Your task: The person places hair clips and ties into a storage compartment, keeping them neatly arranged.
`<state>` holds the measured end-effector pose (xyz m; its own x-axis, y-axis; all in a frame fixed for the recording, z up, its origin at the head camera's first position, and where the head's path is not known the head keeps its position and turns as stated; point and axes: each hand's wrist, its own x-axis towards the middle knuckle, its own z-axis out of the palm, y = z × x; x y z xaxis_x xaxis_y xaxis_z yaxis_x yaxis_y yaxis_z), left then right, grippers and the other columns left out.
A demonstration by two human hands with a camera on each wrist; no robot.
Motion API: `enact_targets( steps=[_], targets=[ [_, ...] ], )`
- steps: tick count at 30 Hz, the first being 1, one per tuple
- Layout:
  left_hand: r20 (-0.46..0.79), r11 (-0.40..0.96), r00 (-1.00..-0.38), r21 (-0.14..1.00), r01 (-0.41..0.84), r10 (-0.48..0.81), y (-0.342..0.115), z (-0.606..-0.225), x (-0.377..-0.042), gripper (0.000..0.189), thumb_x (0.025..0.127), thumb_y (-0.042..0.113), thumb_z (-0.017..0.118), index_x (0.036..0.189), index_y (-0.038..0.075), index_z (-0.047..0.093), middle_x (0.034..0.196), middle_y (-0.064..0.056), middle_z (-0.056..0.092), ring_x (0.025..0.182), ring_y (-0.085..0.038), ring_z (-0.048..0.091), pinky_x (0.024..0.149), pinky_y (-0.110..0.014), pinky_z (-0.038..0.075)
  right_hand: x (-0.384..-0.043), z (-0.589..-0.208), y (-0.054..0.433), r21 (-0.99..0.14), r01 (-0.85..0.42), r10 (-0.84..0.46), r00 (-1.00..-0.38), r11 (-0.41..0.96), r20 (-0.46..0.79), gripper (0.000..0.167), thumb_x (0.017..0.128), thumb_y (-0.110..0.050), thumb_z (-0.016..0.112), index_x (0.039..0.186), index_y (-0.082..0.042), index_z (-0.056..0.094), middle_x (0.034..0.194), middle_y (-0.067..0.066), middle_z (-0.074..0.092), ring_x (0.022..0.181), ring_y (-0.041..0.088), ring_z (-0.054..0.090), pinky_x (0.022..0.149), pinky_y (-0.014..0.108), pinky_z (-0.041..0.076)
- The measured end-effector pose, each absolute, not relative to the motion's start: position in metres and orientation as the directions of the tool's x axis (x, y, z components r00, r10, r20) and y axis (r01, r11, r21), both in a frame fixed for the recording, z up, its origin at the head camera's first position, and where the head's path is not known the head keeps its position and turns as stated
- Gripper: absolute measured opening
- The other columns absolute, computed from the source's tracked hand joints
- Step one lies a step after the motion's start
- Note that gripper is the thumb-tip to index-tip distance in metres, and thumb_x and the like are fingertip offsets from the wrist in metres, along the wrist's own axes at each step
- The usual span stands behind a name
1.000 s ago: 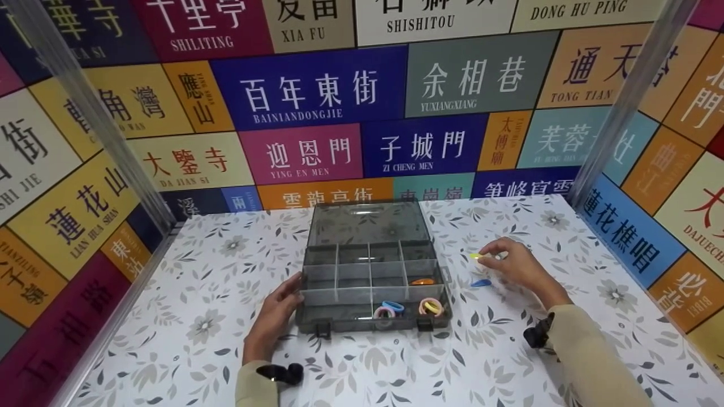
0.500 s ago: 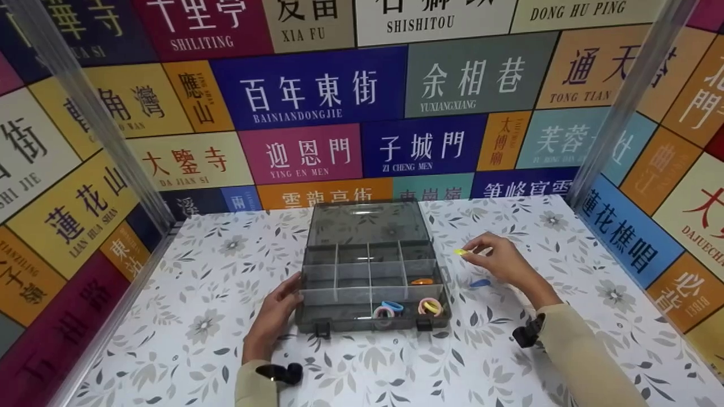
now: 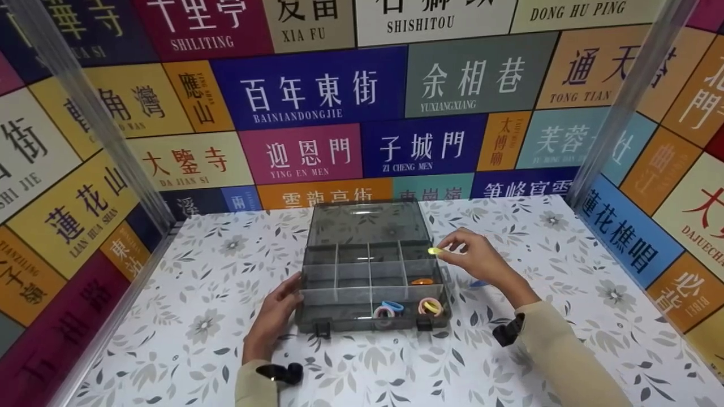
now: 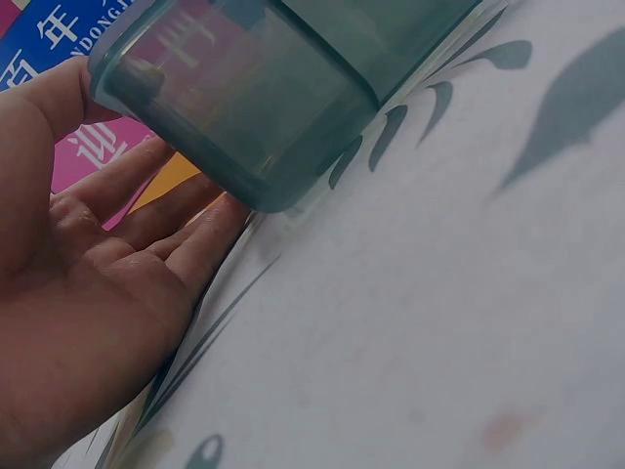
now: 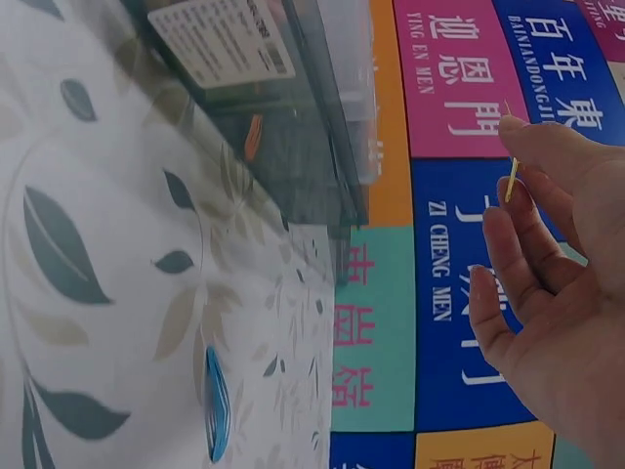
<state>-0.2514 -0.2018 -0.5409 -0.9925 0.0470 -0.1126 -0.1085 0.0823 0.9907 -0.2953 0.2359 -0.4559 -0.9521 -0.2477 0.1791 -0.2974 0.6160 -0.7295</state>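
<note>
My right hand (image 3: 472, 257) pinches a yellow hair clip (image 3: 434, 251) between thumb and fingertips, above the right edge of a smoky grey divided box (image 3: 339, 325). In the right wrist view the clip (image 5: 513, 176) appears edge-on. My left hand (image 3: 275, 311) touches the box's left side with extended fingers (image 4: 200, 239). An orange hair clip (image 3: 422, 281) lies in a right-hand compartment. Pink, blue and yellow hair ties (image 3: 392, 307) lie in the front right compartment. On the table, right of the box, a blue hair clip (image 5: 217, 405) is partly hidden by my right hand in the head view.
The box's see-through lid (image 3: 367, 223) stands open at the back. A printed label (image 5: 220, 39) is on the box's outside. Flower-patterned cloth (image 3: 198, 282) covers the table, with colourful lettered panels (image 3: 311, 90) behind and at both sides.
My right hand has carried the yellow hair clip leftward, from above the table near the blue clip to the box's right edge. My left hand and the box stay in place.
</note>
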Motion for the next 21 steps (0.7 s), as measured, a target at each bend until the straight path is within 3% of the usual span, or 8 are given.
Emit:
enact_targets(
  steps=[11,21],
  targets=[
    [-0.125,0.080,-0.992,0.989,-0.122,0.034,-0.201,-0.544,-0.256,0.059,0.095,0.009,0.054,0.152,0.015,0.044,0.161,-0.014,0.037,0.152,-0.032,0.030,0.124,-0.050,0.029,-0.294,-0.466,0.215,-0.755,-0.356,-0.307,-0.928,0.551,0.213,0.013,0.091,-0.030,0.073,0.100,-0.022,0.073,0.104,0.001,0.065,0.094,0.018,0.059,0.085,0.037,0.047],
    [-0.124,0.080,-0.992,0.989,-0.121,0.034,-0.202,-0.542,-0.253,0.057,0.095,0.011,0.055,0.151,0.018,0.045,0.160,-0.011,0.040,0.151,-0.028,0.032,0.124,-0.049,0.029,-0.292,-0.485,0.214,-0.729,-0.377,-0.323,-0.920,0.572,0.222,0.012,0.090,-0.028,0.074,0.100,-0.021,0.073,0.102,0.001,0.064,0.090,0.013,0.057,0.080,0.032,0.051]
  ],
)
